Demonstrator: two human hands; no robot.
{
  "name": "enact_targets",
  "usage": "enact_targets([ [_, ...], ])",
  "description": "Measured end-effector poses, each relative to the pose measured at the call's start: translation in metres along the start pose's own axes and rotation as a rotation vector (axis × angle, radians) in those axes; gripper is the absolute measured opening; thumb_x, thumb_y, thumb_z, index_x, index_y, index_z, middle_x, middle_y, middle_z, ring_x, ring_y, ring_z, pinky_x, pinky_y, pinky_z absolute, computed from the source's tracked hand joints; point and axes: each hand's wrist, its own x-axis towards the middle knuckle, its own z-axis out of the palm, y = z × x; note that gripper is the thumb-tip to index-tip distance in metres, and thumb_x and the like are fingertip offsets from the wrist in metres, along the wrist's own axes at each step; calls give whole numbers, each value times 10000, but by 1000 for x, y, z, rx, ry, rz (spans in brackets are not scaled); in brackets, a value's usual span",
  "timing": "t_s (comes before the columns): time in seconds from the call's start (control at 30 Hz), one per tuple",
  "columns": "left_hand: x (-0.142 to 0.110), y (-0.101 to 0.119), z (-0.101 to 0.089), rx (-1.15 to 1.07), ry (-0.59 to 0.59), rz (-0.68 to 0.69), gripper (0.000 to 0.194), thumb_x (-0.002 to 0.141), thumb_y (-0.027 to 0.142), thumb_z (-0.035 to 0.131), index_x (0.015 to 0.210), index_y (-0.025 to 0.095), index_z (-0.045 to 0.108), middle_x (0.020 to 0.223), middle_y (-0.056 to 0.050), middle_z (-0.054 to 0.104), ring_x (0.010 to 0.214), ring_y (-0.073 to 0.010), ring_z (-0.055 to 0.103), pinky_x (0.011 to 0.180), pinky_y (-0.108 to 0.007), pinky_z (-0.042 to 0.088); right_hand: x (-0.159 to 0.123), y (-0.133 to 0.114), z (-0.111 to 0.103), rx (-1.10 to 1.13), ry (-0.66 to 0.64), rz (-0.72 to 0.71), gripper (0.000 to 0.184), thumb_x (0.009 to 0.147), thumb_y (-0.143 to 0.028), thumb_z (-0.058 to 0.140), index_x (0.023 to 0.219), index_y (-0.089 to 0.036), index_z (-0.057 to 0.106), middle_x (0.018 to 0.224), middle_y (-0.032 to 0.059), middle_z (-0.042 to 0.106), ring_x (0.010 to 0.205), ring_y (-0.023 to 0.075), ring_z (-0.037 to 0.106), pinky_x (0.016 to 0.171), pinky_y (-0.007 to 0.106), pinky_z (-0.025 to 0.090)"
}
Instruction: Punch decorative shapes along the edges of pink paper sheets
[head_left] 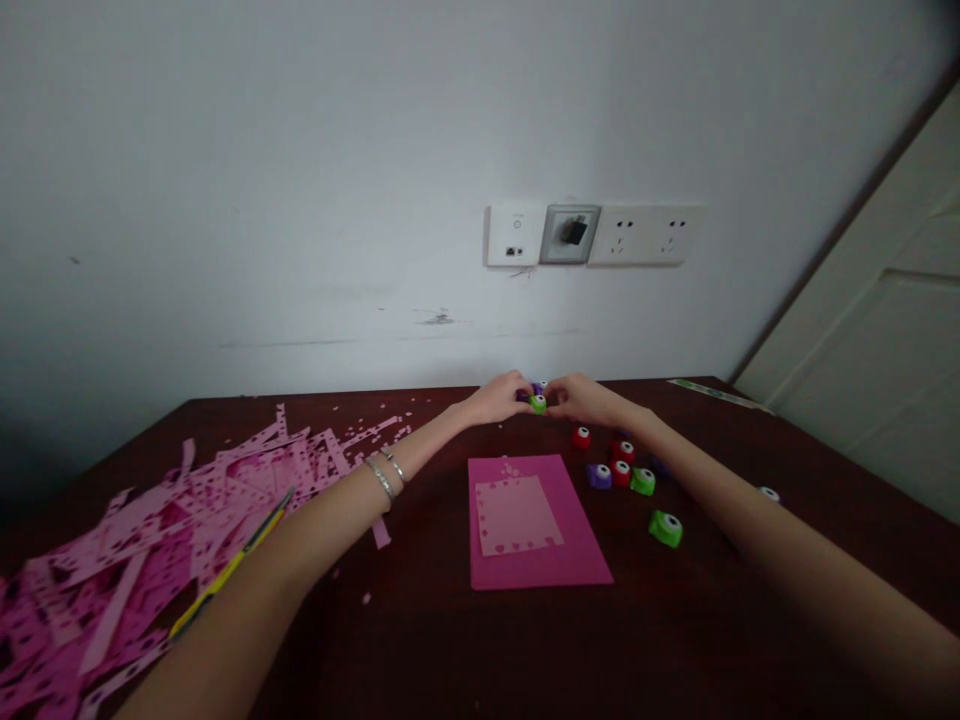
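Note:
At the table's far edge by the wall, my left hand (pixel 501 398) and my right hand (pixel 586 400) meet around small craft paper punches. A green punch (pixel 538 404) with a white button sits between my curled fingers, touched from both sides. Just behind it shows a purple punch (pixel 541 386), partly hidden. Nearer to me lies a bright pink sheet (pixel 540 572), with a lighter pink square (pixel 517 515) on it that has small heart-like shapes along its edges. Several tiny cut-outs (pixel 510 469) rest above the square.
Below my right forearm stand more punches: red (pixel 581 437), purple (pixel 599 477) and green (pixel 666 528). Punched pink paper strips (pixel 225 490) heap up on the left, with a yellow pen-like tool (pixel 232 565) on them. A long strip (pixel 716 394) lies at the back right.

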Motion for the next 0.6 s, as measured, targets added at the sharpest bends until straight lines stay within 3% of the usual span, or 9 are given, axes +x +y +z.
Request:
enact_targets([
  [0.13,-36,23,-9,-11,-15,7,213,724,313,622,863,151,623,848,-36,527,769,-136,492,716,-269,389,-21,-27,9,6,8,-63,254,714,-278,575,894,-120,659,628,31,596,524,109,480,499,220,324],
  [0.3,-72,37,-3,35,-72,-40,230,725,348,618,863,164,629,841,-32,519,745,-131,496,684,-260,392,-38,-50,30,18,-36,-90,219,723,-285,582,858,-132,663,641,34,607,529,109,491,484,214,304],
  [0.6,-94,40,2,29,-87,-101,207,748,336,578,850,163,628,787,-20,505,677,-114,485,609,-234,380,-40,-56,50,45,-48,-112,217,750,-276,536,880,-146,652,674,37,620,559,118,513,504,219,307],
])
